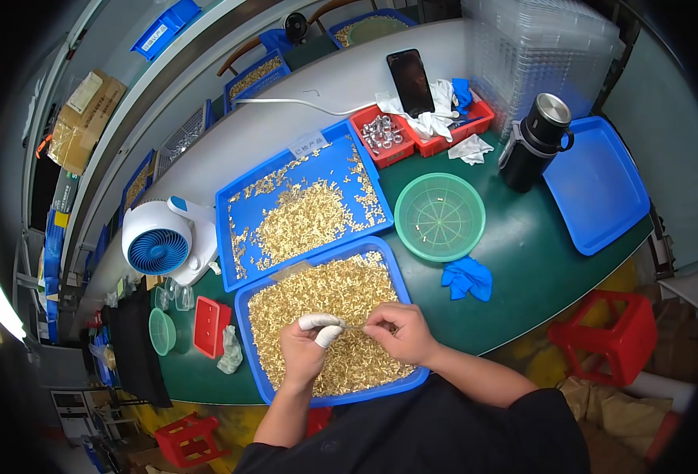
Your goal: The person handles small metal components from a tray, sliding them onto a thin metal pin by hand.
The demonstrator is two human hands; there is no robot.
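My left hand [305, 351] is closed in a pinch, with white coverings on its thumb and index finger. Facing it, my right hand [403, 333] pinches with thumb and index finger. A thin, small item [353, 326] spans the gap between the fingertips; its kind is too small to make out. Both hands are over a blue tray [248, 347] heaped with small gold-coloured metal parts [317, 296]. Behind it, a second blue tray [365, 189] holds a looser pile of similar gold-coloured parts [305, 221].
To the right are a green sieve basket [439, 217] with a few parts, a blue glove [467, 279], a black thermos [534, 142] and a blue tray [598, 186]. Red bins [384, 138] and a phone [410, 83] stand behind. A white fan [167, 237] is left.
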